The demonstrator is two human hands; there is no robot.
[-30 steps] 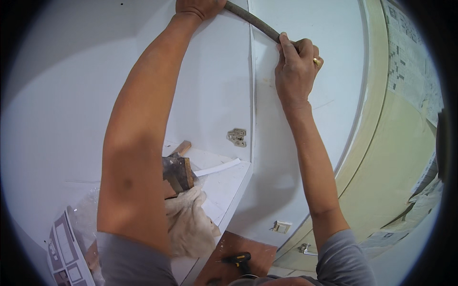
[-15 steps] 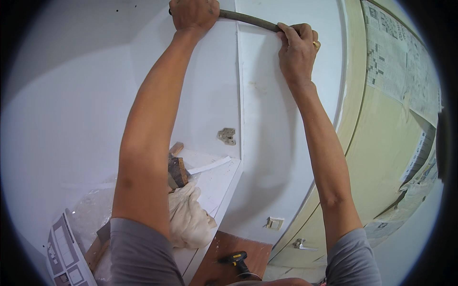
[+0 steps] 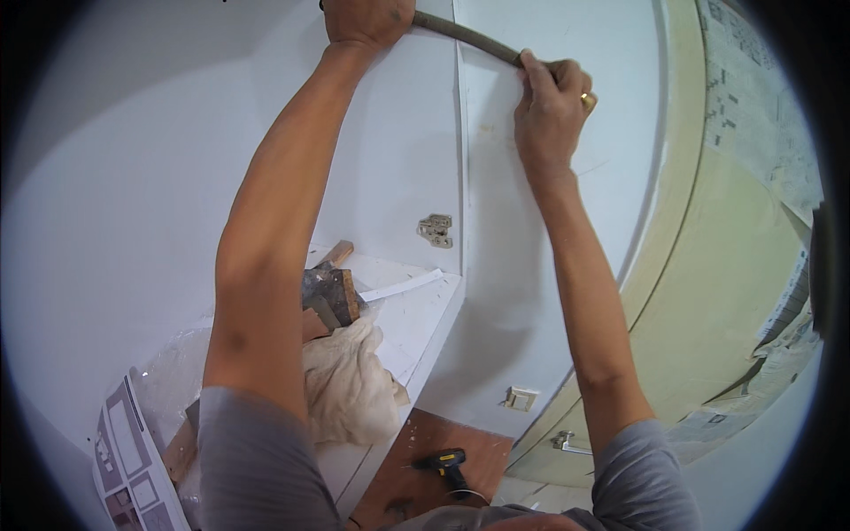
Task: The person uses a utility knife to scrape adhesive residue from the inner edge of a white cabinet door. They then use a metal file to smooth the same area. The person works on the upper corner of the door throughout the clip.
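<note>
Both arms reach up before a white cabinet panel (image 3: 390, 168). A long, dark, narrow bar (image 3: 467, 35), which looks like a file, runs between my hands and slopes down to the right across the panel's front edge (image 3: 462, 133). My left hand (image 3: 367, 19) is wrapped round its left part, the fingers cut off by the picture's top. On the right end, my right hand (image 3: 555, 106) grips with the thumb on top; a gold ring shows on one finger. Whether the bar touches the edge, I cannot tell.
Below lies a white shelf (image 3: 434, 296) with a beige cloth (image 3: 350, 385), wood blocks (image 3: 336, 296) and clear plastic. A metal hinge plate (image 3: 436, 231) sits on the panel. A cordless drill (image 3: 452, 469) rests on the brown floor. At right stands a cream door (image 3: 708, 292) with a handle (image 3: 571, 442).
The view has shifted, so the panel and shelf appear farther right. Relative to the panel's edge, both hands and the bar have moved a little left. My grip is the same.
</note>
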